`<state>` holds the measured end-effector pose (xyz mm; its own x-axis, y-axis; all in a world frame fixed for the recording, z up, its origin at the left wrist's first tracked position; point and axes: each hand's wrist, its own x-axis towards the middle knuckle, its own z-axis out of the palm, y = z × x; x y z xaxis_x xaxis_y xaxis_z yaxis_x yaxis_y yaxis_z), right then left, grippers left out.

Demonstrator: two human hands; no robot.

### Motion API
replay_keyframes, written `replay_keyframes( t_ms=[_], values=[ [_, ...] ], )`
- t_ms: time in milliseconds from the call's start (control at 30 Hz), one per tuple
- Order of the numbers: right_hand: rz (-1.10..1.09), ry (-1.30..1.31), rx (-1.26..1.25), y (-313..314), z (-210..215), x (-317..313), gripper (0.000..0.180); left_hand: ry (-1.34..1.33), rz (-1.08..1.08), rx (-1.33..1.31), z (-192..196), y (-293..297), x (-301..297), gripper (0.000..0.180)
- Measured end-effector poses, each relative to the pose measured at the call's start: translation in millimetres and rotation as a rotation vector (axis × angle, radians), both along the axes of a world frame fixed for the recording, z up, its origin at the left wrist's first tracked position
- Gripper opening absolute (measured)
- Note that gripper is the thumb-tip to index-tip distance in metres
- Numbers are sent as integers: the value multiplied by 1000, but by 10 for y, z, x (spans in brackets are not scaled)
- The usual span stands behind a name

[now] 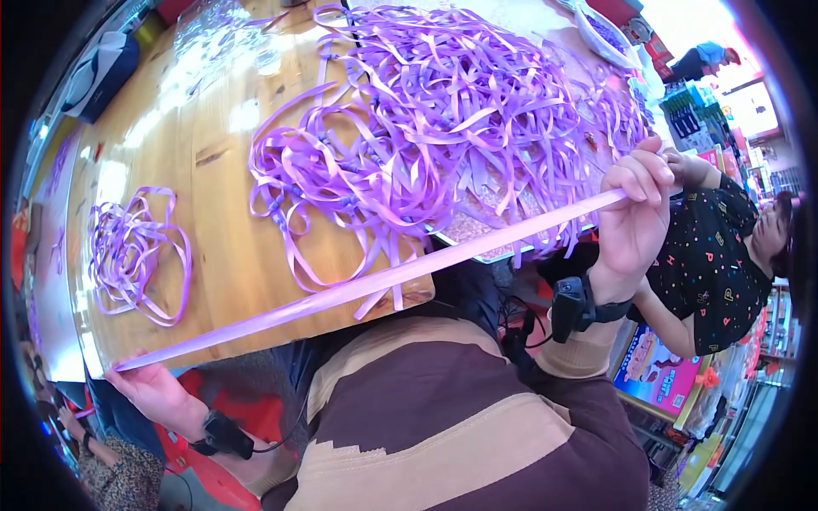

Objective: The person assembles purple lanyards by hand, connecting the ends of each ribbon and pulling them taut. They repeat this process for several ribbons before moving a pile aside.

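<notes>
A purple ribbon strap (366, 288) is stretched taut in a slanting line between my two hands, just over the near edge of the wooden table (200, 183). My left hand (158, 393) is closed on its low end at the table's front left. Higher up on the right, my right hand (635, 204) pinches the other end between fingers and thumb. A large tangled heap of purple ribbon straps (460, 111) covers the far middle and right. At the left lies a smaller bundle of the same straps (141, 255).
A clear plastic bag (226, 51) lies at the back, and a dark and white pouch (100, 77) at the far left. One person (707, 264) in a patterned black top is close on my right; another person (119, 468) is at the lower left. A white bowl (607, 38) stands far right.
</notes>
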<state>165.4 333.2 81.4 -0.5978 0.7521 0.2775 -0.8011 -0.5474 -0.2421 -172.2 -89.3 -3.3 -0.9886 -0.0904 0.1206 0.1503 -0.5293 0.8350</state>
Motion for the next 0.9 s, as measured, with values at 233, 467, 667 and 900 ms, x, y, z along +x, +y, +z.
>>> replay_keyframes(
  t_ms=[233,467,667,900],
  values=[
    [-20,-3,-38,-53,-83,25,25,-34,-159,270,39,-245,-375,24],
    [-42,-68,17,-109,-167,129,28,-175,108,119,34,-171,-363,24],
    [-218,-426,299,18,-224,382,32,-79,-397,348,547,701,349,14],
    [-349,-815,617,-679,-114,-208,25,105,-707,-68,723,1243,1032,21]
  ],
)
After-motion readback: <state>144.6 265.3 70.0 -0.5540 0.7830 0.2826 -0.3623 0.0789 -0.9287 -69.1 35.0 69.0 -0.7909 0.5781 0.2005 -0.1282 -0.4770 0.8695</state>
